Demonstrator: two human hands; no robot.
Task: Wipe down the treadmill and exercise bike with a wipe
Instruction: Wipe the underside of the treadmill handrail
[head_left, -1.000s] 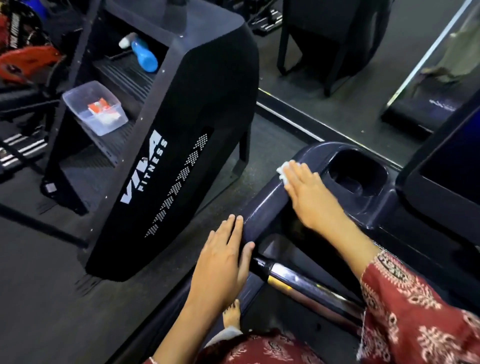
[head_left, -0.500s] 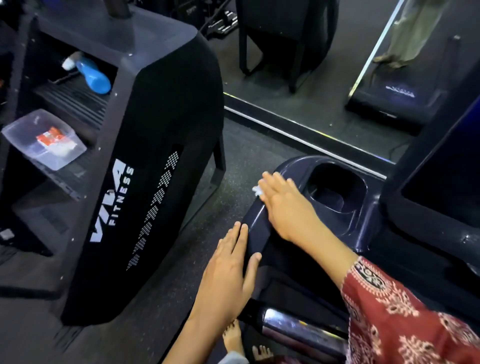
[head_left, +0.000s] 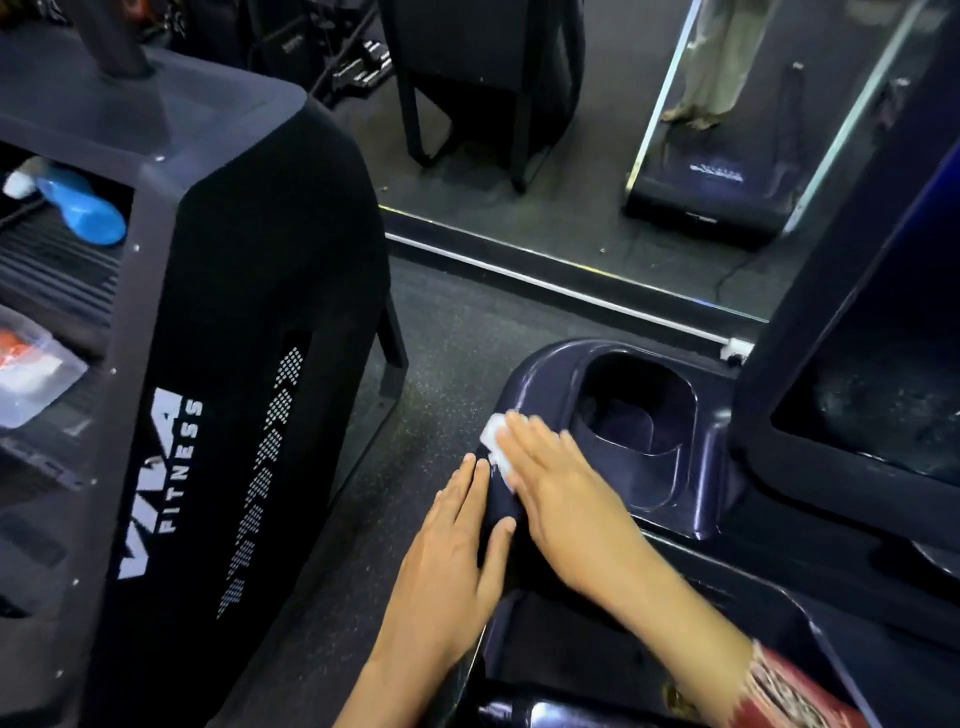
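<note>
the right hand (head_left: 561, 483) is pressing a small white wipe (head_left: 492, 440) flat, fingers straight, on the rounded left corner of the treadmill console (head_left: 540, 364), while the left hand (head_left: 457, 551) is resting open on the edge just beside it, holding nothing. the wipe is looking thin and limp, likely bunching unless pinned under flat fingers. the cup holder (head_left: 634, 415) nearby is showing only its dark floor, and a clear tub (head_left: 57, 384) on the neighbouring machine (head_left: 234, 312) is holding an orange-and-white packet (head_left: 21, 361).

Single view here, a wide-angle camera worn on the head, tipped forward and down. It sits close over the treadmill console (head_left: 540, 364) at lower right. The black machine (head_left: 249, 312) crowds the left side, with the floor (head_left: 457, 338) running away between them.
</note>
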